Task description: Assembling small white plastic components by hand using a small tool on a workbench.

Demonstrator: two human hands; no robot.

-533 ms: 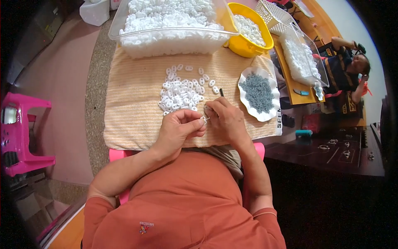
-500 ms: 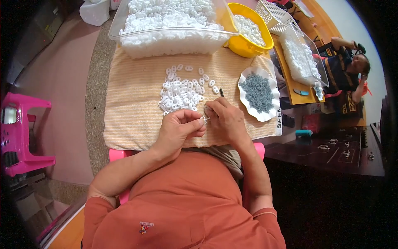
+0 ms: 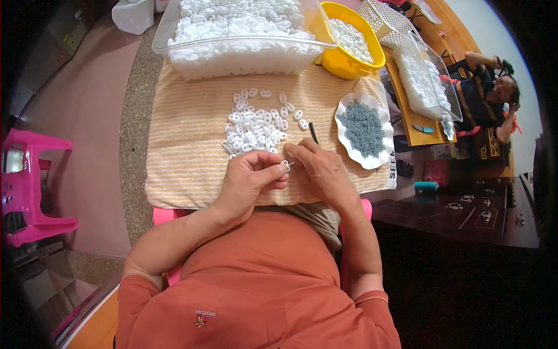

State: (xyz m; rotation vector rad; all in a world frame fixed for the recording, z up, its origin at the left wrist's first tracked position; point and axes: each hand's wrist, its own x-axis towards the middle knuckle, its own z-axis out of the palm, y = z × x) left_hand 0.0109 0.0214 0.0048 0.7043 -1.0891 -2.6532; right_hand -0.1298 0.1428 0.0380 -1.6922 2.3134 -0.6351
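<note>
My left hand (image 3: 251, 177) is closed in a pinch, thumb against forefinger, on a small white two-hole plastic piece (image 3: 286, 166). A thin pale pin-like bit sticks out of that piece toward my right hand. My right hand (image 3: 323, 168) is close beside it, fingers bent and drawn together; whatever its fingertips hold is hidden. Just beyond both hands lies a loose pile of white oval two-hole pieces (image 3: 253, 129). A thin black stick (image 3: 314, 133) rests on the towel past my right knuckles. To the right, a white wavy-rimmed dish (image 3: 368, 164) holds many small grey-blue parts (image 3: 361, 129).
A striped towel (image 3: 186, 139) covers the table. At the far side stand a clear bin (image 3: 244, 65) of white pieces and a yellow basin (image 3: 349, 71). Another person (image 3: 485, 96) sits right, by a second clear bin (image 3: 421, 84). A pink stool (image 3: 40, 186) stands left.
My right hand has shifted slightly, its fingers less curled, and more of the black stick shows. My left hand keeps its pinch on the white piece, almost unmoved.
</note>
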